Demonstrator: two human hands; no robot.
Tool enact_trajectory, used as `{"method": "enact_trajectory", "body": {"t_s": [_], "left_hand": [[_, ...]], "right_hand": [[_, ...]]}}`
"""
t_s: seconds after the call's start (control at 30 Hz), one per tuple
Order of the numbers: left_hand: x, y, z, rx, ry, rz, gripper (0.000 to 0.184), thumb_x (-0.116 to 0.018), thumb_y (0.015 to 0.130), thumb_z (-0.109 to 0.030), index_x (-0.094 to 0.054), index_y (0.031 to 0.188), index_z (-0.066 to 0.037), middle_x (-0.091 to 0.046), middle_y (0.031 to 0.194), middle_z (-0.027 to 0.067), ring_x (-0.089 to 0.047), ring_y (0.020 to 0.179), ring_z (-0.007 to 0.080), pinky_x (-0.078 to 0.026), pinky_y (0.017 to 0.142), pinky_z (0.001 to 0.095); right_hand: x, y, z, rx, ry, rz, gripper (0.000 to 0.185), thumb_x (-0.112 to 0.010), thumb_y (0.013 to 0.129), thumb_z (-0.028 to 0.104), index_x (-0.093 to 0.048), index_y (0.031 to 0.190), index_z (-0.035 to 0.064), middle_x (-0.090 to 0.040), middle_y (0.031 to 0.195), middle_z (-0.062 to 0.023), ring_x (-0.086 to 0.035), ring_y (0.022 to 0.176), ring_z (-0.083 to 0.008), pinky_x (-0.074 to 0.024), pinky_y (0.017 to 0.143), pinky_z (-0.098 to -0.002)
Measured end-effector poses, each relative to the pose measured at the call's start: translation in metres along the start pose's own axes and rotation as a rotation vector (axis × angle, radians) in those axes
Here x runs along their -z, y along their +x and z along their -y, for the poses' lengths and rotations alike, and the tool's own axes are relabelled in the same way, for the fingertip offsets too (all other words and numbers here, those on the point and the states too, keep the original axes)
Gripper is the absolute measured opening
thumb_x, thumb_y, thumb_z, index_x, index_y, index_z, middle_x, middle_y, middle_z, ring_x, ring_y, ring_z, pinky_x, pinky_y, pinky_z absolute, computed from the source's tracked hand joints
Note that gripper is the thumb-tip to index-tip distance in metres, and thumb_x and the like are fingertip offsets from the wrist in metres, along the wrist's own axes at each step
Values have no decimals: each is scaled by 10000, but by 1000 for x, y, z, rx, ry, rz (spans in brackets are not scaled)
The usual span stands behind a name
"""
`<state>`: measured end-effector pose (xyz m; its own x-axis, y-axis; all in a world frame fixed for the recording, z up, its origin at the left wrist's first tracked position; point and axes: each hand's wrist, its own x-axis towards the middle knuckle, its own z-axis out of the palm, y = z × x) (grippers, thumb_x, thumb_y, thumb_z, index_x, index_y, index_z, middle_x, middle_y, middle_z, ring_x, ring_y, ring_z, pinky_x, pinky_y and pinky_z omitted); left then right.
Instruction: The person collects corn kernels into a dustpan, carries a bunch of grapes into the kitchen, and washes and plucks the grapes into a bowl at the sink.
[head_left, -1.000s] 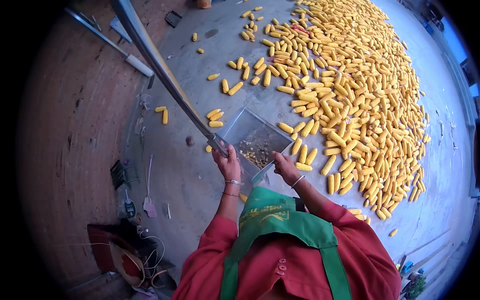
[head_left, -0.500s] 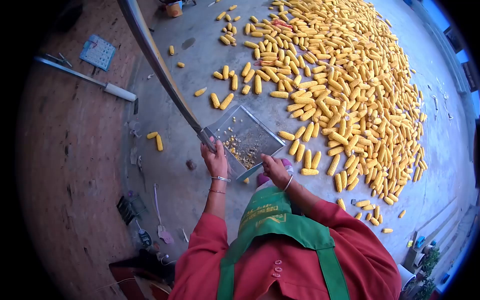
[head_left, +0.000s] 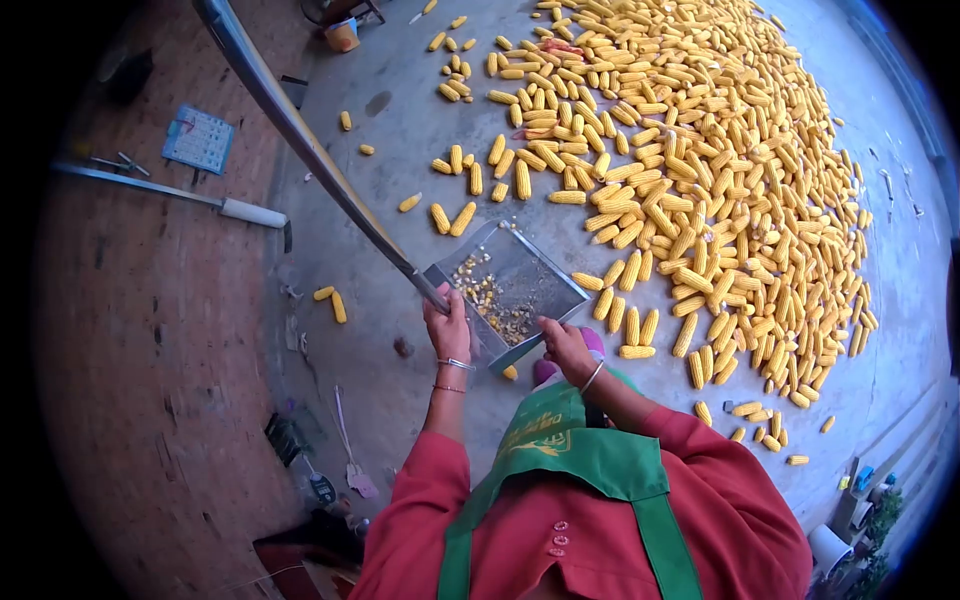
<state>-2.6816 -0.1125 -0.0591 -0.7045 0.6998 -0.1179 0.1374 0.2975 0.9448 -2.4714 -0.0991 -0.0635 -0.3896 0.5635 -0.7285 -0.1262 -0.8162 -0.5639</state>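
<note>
A grey metal dustpan (head_left: 520,277) with a long handle (head_left: 310,150) is held above the concrete floor. Loose kernels and debris (head_left: 487,295) lie in it, spread toward its far left edge. My left hand (head_left: 447,320) is wrapped round the base of the handle at the pan's left side. My right hand (head_left: 566,348) grips the near right rim of the pan, its fingers closed on the edge. A few corn cobs (head_left: 602,303) lie on the floor just right of the pan.
A large heap of yellow cobs (head_left: 720,200) covers the floor at the right. Single cobs (head_left: 462,218) lie beyond the pan. At the left are a brick wall (head_left: 150,330), a white-ended pole (head_left: 253,212) and a blue-white board (head_left: 198,139). A potted plant (head_left: 880,520) stands at the lower right.
The kernels have shifted from the near corner toward the pan's far left edge, and some are at its lip. Both hands have kept their hold. The view has shifted slightly.
</note>
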Motion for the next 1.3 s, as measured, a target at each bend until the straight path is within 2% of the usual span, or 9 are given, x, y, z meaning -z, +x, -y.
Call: {"method": "enact_trajectory", "body": {"t_s": [0.1, 0.27, 0.33, 0.37, 0.5, 0.73, 0.77, 1.23, 1.3], "left_hand": [[-16, 2, -15, -58, -4, -34, 307, -566, 878, -205, -510, 1054, 40, -518, 1002, 109, -524, 877, 168, -444, 782, 288], [-19, 13, -9, 39, -65, -13, 301, -569, 878, -213, -517, 1041, 34, -530, 984, 110, -536, 858, 178, -448, 777, 291], [-32, 10, -2, -54, 6, 8, 299, -566, 879, -212, -517, 1033, 40, -536, 983, 112, -540, 854, 179, -450, 775, 292], [-36, 14, 10, -112, 85, -4, 305, -564, 880, -210, -515, 1035, 48, -541, 984, 112, -544, 871, 181, -451, 778, 299], [-31, 23, -20, 72, 20, 9, 318, -555, 883, -205, -513, 1063, 54, -549, 999, 102, -537, 906, 174, -443, 802, 304], [-27, 4, -48, 76, 0, 39, 295, -536, 899, -194, -516, 1070, 46, -550, 1035, 102, -528, 939, 168, -432, 835, 284], [-30, 13, -29, 54, -29, 18, 293, -544, 894, -196, -523, 1058, 46, -547, 1012, 99, -526, 920, 169, -432, 820, 288], [-27, 14, -54, 123, -158, 75, 310, -546, 896, -199, -510, 1099, 32, -536, 929, 38, -497, 802, 83, -444, 677, 221], [-38, 20, -32, 21, -110, 44, 290, -545, 894, -185, -515, 1080, 36, -536, 898, 43, -518, 798, 115, -452, 698, 258]], "right_hand": [[7, 18, 2, -20, -61, -44, 420, -585, 782, 452, -576, 828, 34, -422, 664, 21, -421, 612, -92, -397, 551, -257], [7, 10, 8, -33, -61, 2, 441, -581, 784, 454, -580, 849, 18, -423, 672, 21, -419, 604, -96, -396, 528, -252], [15, 5, 18, -9, -3, -31, 314, -576, 824, 406, -464, 742, 124, -319, 601, 54, -309, 521, -66, -289, 479, -233], [26, 22, 7, -25, -44, -62, 468, -582, 777, 460, -581, 861, 0, -423, 669, 14, -420, 600, -97, -400, 526, -261], [18, 37, 5, -29, -85, -42, 488, -579, 778, 464, -587, 877, -13, -429, 654, 5, -423, 581, -94, -396, 511, -251], [6, -14, 30, -38, -102, -65, 490, -574, 786, 473, -601, 871, -9, -418, 637, 19, -429, 579, -86, -390, 500, -239], [5, -5, 30, 1, -76, -32, 330, -567, 836, 399, -489, 756, 89, -327, 601, 48, -312, 505, -73, -281, 467, -249], [3, 4, 36, 51, -76, -37, 329, -587, 827, 386, -472, 743, 89, -366, 616, 37, -364, 526, -79, -354, 493, -237], [6, 7, 40, 80, -47, -91, 317, -575, 831, 376, -462, 728, 98, -360, 613, 39, -363, 530, -80, -357, 498, -236]]}}
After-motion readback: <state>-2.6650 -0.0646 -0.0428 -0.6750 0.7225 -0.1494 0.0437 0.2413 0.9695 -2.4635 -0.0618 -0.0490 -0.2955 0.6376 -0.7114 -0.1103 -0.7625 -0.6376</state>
